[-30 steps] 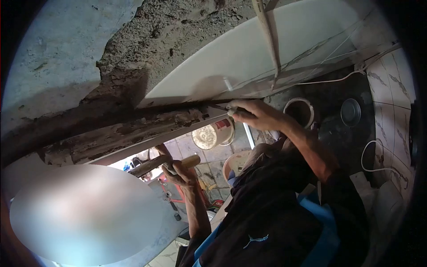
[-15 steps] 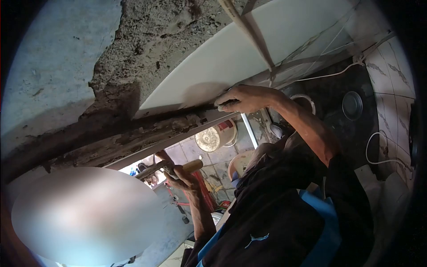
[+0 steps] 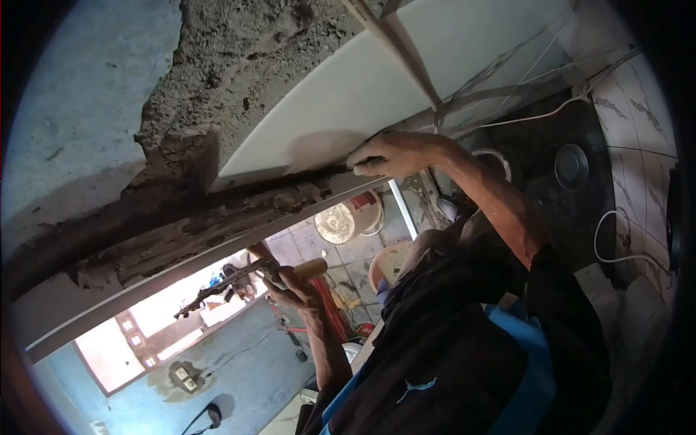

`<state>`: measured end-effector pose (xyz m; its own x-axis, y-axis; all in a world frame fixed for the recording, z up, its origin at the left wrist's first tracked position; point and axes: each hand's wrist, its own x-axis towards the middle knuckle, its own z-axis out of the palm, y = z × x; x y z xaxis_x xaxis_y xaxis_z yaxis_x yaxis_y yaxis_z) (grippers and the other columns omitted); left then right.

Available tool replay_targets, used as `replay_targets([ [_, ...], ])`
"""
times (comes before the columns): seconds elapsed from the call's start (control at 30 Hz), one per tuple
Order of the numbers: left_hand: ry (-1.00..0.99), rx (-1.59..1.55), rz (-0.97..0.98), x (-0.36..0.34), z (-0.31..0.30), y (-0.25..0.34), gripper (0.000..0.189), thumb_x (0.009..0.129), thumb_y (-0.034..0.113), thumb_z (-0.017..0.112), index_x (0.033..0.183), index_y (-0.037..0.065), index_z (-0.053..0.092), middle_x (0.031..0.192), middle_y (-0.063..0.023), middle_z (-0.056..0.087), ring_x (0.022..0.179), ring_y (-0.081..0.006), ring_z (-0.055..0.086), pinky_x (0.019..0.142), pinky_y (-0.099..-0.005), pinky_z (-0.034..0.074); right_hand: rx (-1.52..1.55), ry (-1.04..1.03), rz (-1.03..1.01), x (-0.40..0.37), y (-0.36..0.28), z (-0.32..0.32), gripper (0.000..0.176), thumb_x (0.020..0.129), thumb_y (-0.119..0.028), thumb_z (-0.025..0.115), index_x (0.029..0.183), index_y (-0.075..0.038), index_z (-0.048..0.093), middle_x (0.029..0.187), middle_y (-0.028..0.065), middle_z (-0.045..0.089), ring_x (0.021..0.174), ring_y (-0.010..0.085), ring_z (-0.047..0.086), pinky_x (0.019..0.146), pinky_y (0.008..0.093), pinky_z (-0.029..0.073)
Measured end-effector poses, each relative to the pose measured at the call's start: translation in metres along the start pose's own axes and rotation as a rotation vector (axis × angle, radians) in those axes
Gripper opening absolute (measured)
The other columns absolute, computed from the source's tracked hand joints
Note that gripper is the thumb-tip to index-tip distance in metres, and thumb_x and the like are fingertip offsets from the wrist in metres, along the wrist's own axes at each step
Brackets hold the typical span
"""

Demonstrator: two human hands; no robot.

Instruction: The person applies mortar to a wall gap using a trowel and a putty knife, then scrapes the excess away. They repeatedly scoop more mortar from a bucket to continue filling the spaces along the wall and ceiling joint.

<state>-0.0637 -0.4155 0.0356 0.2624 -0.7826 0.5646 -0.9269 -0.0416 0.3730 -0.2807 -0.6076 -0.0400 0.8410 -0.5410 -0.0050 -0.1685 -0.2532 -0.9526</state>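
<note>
My left hand (image 3: 293,285) is closed round a tool with a light wooden handle (image 3: 312,269). The tool's thin, dirty metal part (image 3: 217,288) points down and left, below a long beam (image 3: 156,285). My right hand (image 3: 388,154) is at the beam's right part, by the lower edge of a large pale tile (image 3: 341,101). Its fingers are bent over the beam's edge, with the thumb side below; part of the fingertips is hard to make out.
Rough cement (image 3: 239,65) lies beside the tile, and a wooden stick (image 3: 395,51) leans across it. Below are a bucket (image 3: 349,217), a basin (image 3: 388,262), a round metal dish (image 3: 572,167) and a white cable (image 3: 598,235). A window (image 3: 163,312) is at lower left.
The view has shifted slightly. A blurred patch at lower left is gone, so the tool's metal part, the window and the blue wall now show. Both hands keep nearly the same pose.
</note>
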Motion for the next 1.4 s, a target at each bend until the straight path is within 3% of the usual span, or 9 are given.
replay_targets([
  [0.13,0.083,-0.265,-0.242,-0.010,0.000,-0.002,0.044,0.089,0.022,0.043,0.115,-0.013,0.044,0.119,-0.0272,0.052,0.104,-0.0244,0.054,0.084,-0.0316,0.042,-0.063,-0.064,0.079,-0.048,-0.015,-0.017,0.035,0.089,-0.028,0.054,0.116,-0.006,0.056,0.112,0.0142,0.061,0.100,0.0251,0.059,0.085,0.0362,0.046],
  [0.23,0.028,-0.233,-0.359,-0.017,-0.008,0.013,0.013,0.086,0.010,0.052,0.084,-0.003,0.050,0.060,-0.0055,0.054,0.056,-0.0149,0.057,0.051,-0.0258,0.044,-0.151,0.365,-0.013,-0.083,-0.048,-0.001,0.035,0.087,-0.021,0.057,0.119,-0.006,0.055,0.105,0.0142,0.060,0.090,0.0249,0.060,0.080,0.0350,0.048],
  [0.4,-0.037,-0.027,-0.417,-0.046,-0.017,0.059,0.016,0.080,0.004,0.062,0.094,0.001,0.059,0.071,-0.0120,0.064,0.060,-0.0213,0.063,0.058,-0.0308,0.048,-0.616,0.374,-0.393,-0.114,-0.114,0.046,0.047,0.084,-0.017,0.059,0.130,-0.014,0.047,0.102,0.0142,0.053,0.079,0.0247,0.058,0.063,0.0324,0.051],
  [0.53,-0.067,0.032,-0.690,-0.082,-0.019,0.071,0.012,0.079,0.006,0.062,0.082,-0.002,0.053,0.080,-0.0185,0.064,0.063,-0.0252,0.063,0.057,-0.0347,0.048,-0.904,0.288,-0.542,-0.108,-0.138,0.063,0.046,0.080,-0.015,0.063,0.125,-0.016,0.054,0.094,0.0126,0.053,0.083,0.0215,0.057,0.065,0.0317,0.048],
  [0.6,0.012,0.170,-0.588,-0.093,-0.017,0.070,0.024,0.079,0.006,0.065,0.100,0.001,0.056,0.078,-0.0159,0.063,0.066,-0.0281,0.062,0.059,-0.0346,0.048,-1.047,0.313,-0.663,-0.095,-0.141,0.070,0.042,0.087,-0.021,0.054,0.129,-0.014,0.050,0.102,0.0111,0.052,0.084,0.0209,0.055,0.063,0.0299,0.050],
  [0.73,-0.029,0.154,-0.625,-0.106,-0.022,0.068,0.024,0.081,0.009,0.064,0.102,0.002,0.055,0.081,-0.0163,0.061,0.066,-0.0299,0.062,0.059,-0.0351,0.048,-1.251,0.330,-0.777,-0.080,-0.151,0.087,0.041,0.088,-0.022,0.048,0.128,-0.012,0.050,0.100,0.0101,0.054,0.078,0.0192,0.051,0.065,0.0281,0.047],
  [1.23,-0.168,0.027,-0.651,-0.107,-0.031,0.072,0.022,0.084,0.011,0.062,0.104,0.007,0.056,0.084,-0.0125,0.062,0.071,-0.0278,0.063,0.057,-0.0331,0.048,-1.353,0.297,-0.620,-0.079,-0.135,0.060,0.043,0.088,-0.018,0.045,0.130,-0.023,0.049,0.106,0.0114,0.057,0.084,0.0198,0.056,0.070,0.0340,0.048],
  [1.3,-0.070,0.111,-0.537,-0.114,-0.030,0.065,0.017,0.083,0.008,0.063,0.100,0.005,0.060,0.071,-0.0085,0.060,0.059,-0.0141,0.057,0.056,-0.0280,0.046,-1.357,0.395,-0.552,-0.081,-0.132,0.054,0.044,0.087,-0.015,0.046,0.131,-0.023,0.049,0.105,0.0108,0.057,0.084,0.0197,0.056,0.070,0.0332,0.047],
  [1.4,-0.046,0.069,-0.541,-0.118,-0.038,0.063,0.017,0.085,0.010,0.061,0.100,0.005,0.056,0.087,-0.0117,0.065,0.065,-0.0248,0.063,0.056,-0.0324,0.048,-1.307,0.369,-0.414,-0.083,-0.122,0.033,0.042,0.086,-0.016,0.051,0.128,-0.016,0.050,0.104,0.0125,0.056,0.085,0.0198,0.057,0.068,0.0316,0.049],
])
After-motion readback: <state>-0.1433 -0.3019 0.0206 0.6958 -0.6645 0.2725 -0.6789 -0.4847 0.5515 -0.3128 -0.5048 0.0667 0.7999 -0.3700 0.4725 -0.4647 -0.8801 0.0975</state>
